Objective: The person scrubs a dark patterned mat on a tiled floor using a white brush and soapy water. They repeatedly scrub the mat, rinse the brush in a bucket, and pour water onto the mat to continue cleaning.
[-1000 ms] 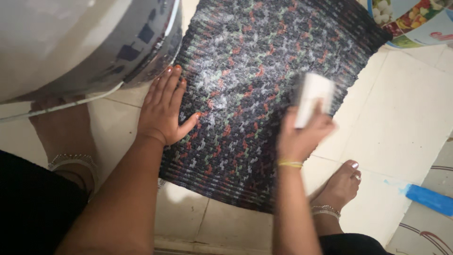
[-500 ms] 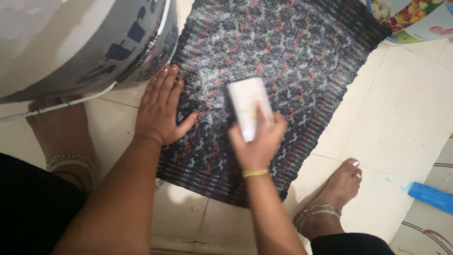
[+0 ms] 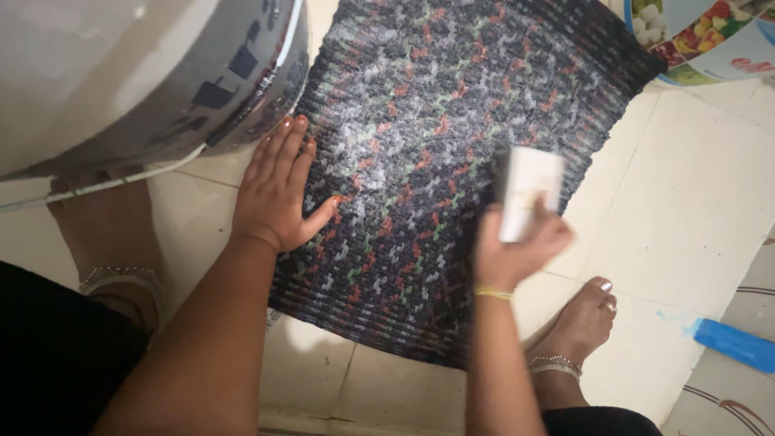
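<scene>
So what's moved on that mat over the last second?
The right hand swept the white brush from the mat's right edge to its middle and back to the right, keeping its grip. The left hand stayed flat on the mat's left edge; both feet and the mat stayed put.

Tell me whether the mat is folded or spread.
Spread: the mat lies flat on the tiled floor, left hand pressing its edge.
</scene>
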